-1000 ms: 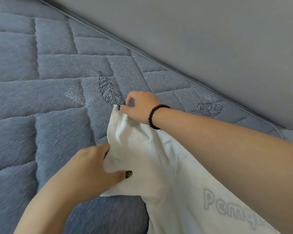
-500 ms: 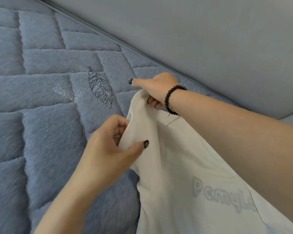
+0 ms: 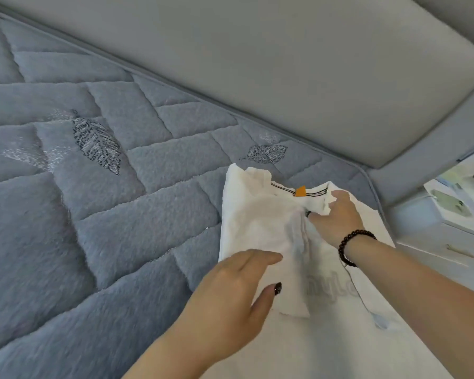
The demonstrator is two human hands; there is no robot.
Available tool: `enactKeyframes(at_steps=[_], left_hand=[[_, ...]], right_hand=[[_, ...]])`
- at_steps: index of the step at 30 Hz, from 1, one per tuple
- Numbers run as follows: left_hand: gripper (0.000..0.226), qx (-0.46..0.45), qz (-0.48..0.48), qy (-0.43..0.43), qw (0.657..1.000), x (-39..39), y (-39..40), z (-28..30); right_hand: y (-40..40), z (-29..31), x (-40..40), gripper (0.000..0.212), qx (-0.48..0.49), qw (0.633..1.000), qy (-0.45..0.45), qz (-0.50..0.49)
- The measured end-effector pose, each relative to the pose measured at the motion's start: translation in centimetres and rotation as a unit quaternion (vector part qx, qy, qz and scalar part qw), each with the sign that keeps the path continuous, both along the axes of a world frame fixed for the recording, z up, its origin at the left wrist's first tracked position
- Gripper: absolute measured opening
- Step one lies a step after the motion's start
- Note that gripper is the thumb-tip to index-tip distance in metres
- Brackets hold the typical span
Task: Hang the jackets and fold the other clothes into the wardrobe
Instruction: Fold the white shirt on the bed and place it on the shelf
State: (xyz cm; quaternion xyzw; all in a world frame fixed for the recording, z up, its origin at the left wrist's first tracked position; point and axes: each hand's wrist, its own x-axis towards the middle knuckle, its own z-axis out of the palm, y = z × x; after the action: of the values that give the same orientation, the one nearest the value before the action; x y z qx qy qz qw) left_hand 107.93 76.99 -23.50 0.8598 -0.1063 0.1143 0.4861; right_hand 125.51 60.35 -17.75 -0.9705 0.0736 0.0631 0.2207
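A white T-shirt with pale grey lettering lies on the blue-grey quilted bed, collar away from me, an orange label showing at the neck. Its left side and sleeve are folded over the middle. My left hand rests on the folded flap with its fingers nearly straight and the thumb spread. My right hand, with a dark bead bracelet on the wrist, is just below the collar. Its fingers curl into the cloth at the fold's edge, partly hidden by fabric.
A grey padded headboard runs along the far side of the bed. A white nightstand with small items on top stands at the right, beyond the bed's corner. The quilt spreads wide to the left of the shirt.
The shirt's left edge, held up in both hands before, now lies folded over the middle. My left hand has let go and lies flat on it; my right hand has moved to the collar.
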Motion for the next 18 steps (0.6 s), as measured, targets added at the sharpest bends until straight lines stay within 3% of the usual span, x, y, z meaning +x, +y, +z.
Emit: enactKeyframes(at_steps=[4,6,8,13,18], left_hand=[[0.047,0.207,0.06,-0.022,0.976,0.9,0.6,-1.5],[0.049,0.286,0.08,0.008,0.955,1.0,0.6,-2.4],[0.059,0.328,0.087,0.033,0.94,0.8,0.8,-3.0],[0.067,0.325,0.061,0.066,0.942,1.3,1.2,-4.4],[0.074,0.225,0.103,0.113,0.962,3.8,1.9,-4.6]], right_hand=[[-1.9,-4.1,-5.9,0.059,-0.041,0.977,-0.076,0.197],[-2.3,-6.2,-8.4,0.057,-0.091,0.945,-0.065,0.308],[-2.3,-7.8,-9.8,0.055,-0.118,0.93,-0.049,0.346],[-2.5,-9.5,-9.8,0.059,-0.137,0.929,-0.071,0.337],[-2.7,-9.7,-9.8,0.062,-0.135,0.925,-0.042,0.352]])
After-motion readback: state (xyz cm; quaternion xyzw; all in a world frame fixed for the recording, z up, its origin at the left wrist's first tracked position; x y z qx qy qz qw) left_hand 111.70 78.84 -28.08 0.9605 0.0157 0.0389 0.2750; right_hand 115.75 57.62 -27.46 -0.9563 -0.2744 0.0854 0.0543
